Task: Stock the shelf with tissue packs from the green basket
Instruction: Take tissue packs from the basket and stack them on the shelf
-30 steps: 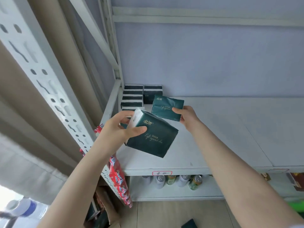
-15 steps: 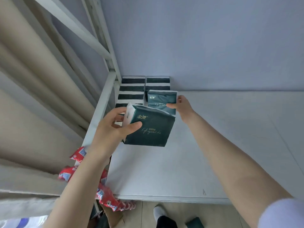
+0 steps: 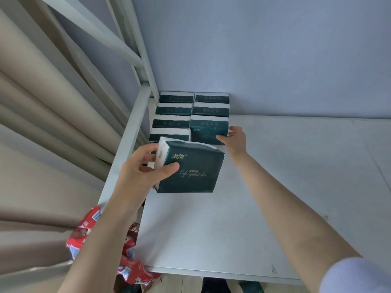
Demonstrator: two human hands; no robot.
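Eight tissue packs (image 3: 176, 97): seven stand in the shelf (image 3: 264, 187)'s back-left corner (rows of four and three), long axes left-right. The right hand (image 3: 234, 138) grips the short row's front pack (image 3: 208, 130). The left hand (image 3: 143, 170) clamps the eighth pack (image 3: 190, 174), lying likewise, just before them.

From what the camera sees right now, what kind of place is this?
Probably a small shop or its stockroom. A white metal shelf carries neat rows of identical dark green tissue packs, the left hand holds another pack, and red printed packets show by the shelf's left front corner.
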